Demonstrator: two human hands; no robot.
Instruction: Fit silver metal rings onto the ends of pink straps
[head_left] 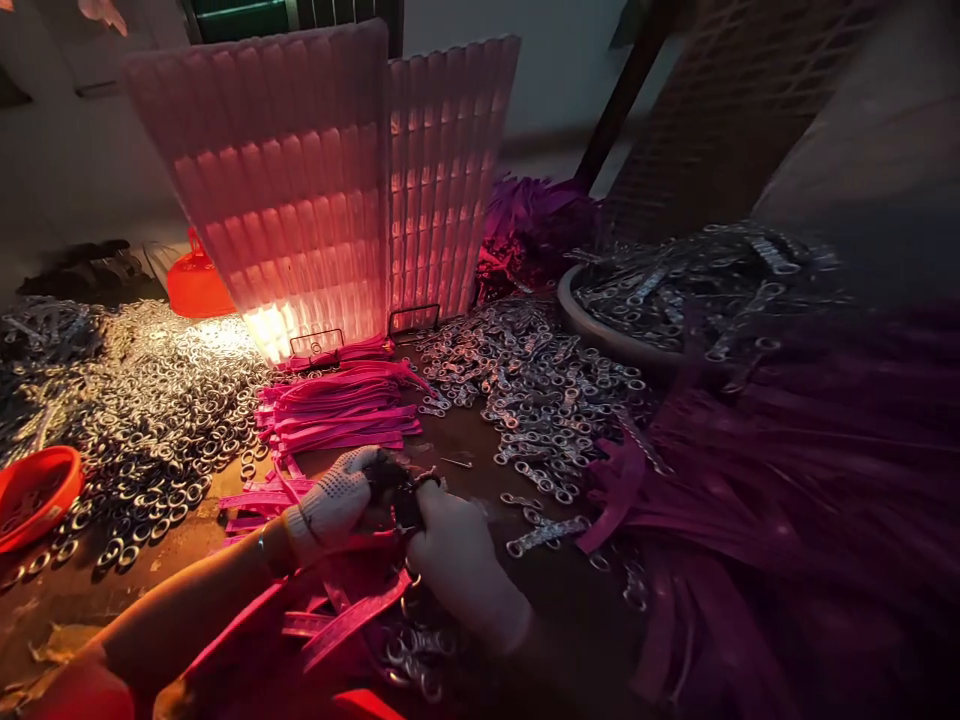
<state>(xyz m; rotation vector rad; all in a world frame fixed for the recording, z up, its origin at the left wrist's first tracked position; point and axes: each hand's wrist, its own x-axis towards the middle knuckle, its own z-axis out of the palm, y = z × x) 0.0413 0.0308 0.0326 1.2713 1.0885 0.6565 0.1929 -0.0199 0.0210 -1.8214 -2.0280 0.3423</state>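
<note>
Head view looks down on 2 gloved hands meeting at the lower middle of a brown bench [187, 545] lit by a warm lamp glow. The left hand [334, 505], in a white knitted dotted glove, has its grip clenched around a small dark metal piece [401, 490] that is too dim to make out clearly, and the right hand [457, 565], in a plain white glove, closes its grip on the same piece from the other side, so the 2 hands touch over it. A long bright pink fabric strap [352, 620] runs down from under the hands toward the lower edge of the frame. Just beyond the hands lies a flat stack of pink fabric straps [337, 410]. A wide heap of shiny silver metal rings [150, 410] covers the bench on the left, with a round orange plastic bowl [34, 490] at its near edge. Another heap of silver metal buckle clips [540, 390] lies to the right of the stack, and a round grey basin [600, 335] filled with the same clips stands behind it. A dense mass of dark magenta straps [787, 500] fills the right side. A tall ribbed translucent pink plastic panel [300, 200] stands upright behind the stack, and an orange plastic container [196, 285] sits beside its left foot.
</note>
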